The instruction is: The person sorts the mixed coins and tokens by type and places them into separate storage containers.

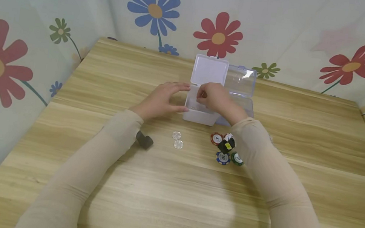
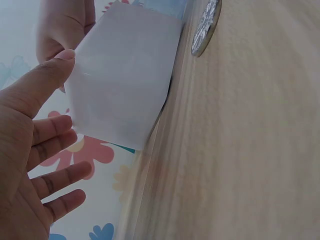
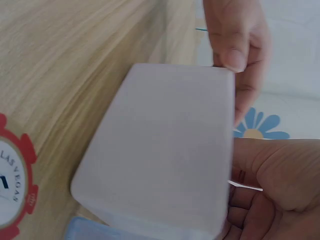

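Observation:
A white plastic box [image 1: 198, 117] stands at the back of the table with its lid [image 1: 209, 71] raised. My left hand [image 1: 162, 99] is at its left side, thumb at the near corner and fingers extended toward the far corner. In the left wrist view the thumb touches the box's rim and the other fingers are spread. My right hand [image 1: 216, 97] reaches over the opening from the right, fingers bent down into the box. Their tips are hidden by the wall in the right wrist view, so anything between them cannot be made out. The box's contents are unclear.
A clear, blue-tinted box [image 1: 241, 81] with its lid up stands directly right of the white one. Two silver coins [image 1: 177, 140] lie in front. Several poker chips [image 1: 223, 158] surround a black object [image 1: 226, 145] beside the right forearm. A dark grey piece [image 1: 144, 140] lies near the left wrist.

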The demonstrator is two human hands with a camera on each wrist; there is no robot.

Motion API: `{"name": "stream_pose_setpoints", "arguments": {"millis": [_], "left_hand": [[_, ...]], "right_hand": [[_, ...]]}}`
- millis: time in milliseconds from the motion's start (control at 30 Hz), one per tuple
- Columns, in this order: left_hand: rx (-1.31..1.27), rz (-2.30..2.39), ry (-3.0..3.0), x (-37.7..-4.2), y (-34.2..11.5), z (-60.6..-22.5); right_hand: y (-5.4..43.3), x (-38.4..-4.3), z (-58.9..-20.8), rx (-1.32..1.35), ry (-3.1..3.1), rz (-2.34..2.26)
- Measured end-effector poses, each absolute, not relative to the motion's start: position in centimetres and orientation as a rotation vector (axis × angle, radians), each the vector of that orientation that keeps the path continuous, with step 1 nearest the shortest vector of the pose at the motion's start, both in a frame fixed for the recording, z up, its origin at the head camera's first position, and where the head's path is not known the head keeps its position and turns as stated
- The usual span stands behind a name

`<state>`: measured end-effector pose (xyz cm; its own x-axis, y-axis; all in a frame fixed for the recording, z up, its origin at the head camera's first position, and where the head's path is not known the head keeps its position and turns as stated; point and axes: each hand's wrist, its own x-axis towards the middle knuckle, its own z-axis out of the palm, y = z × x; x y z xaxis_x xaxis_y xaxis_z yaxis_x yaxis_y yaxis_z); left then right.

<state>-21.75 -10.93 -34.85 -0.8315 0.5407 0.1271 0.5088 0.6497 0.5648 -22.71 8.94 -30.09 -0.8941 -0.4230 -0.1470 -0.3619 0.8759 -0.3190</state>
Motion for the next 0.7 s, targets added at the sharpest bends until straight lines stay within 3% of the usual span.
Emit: {"name": "stream_pose_setpoints", "arguments": {"millis": [700], "left_hand": [[0.878, 0.941, 2.796, -21.7, -11.0, -34.8]], "right_hand": [[10.5, -19.9, -28.0, -0.635, 2.837, -0.750]]}}
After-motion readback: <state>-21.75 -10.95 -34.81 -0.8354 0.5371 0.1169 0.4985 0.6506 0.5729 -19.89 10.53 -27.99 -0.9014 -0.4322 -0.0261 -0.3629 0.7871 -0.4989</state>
